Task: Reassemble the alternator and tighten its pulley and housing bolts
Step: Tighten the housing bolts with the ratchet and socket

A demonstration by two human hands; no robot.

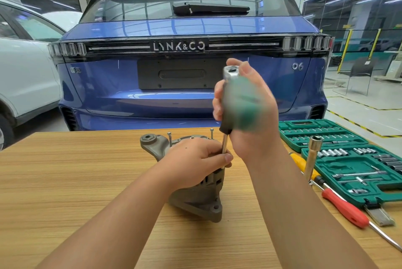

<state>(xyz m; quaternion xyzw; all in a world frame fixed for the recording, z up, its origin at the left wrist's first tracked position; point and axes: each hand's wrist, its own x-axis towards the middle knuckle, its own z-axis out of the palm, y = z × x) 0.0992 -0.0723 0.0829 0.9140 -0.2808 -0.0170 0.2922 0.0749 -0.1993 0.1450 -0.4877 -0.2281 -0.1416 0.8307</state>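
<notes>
A blue car point(191, 73) is filling the upper half of the frame, with part of a white car point(24, 73) showing at the left edge. Below them a wooden worktop point(76, 181) is stretching across the lower half. At the right edge of the frame an open green socket case point(356, 160) is lying on the worktop, with a red-handled screwdriver point(345, 209) and a yellow-handled screwdriver point(304, 165) lying just beside its near edge, and a chrome extension socket point(312, 155) is standing upright in front of it.

The grey alternator point(195, 192) is sitting at the centre of the worktop, directly beneath both hands. Two bolts point(212, 133) are sticking up from its far side.

The left hand point(195, 160) is resting on top of the alternator, its fingers pinching the metal shaft of a driver just above the housing. The right hand point(250, 112) is raised above the alternator, right of centre, clenching round the green and black handle of the driver point(233, 103), which is standing almost upright with its chrome cap at the top. The handle is blurred. The shaft's tip is hidden behind the left hand's fingers.
</notes>
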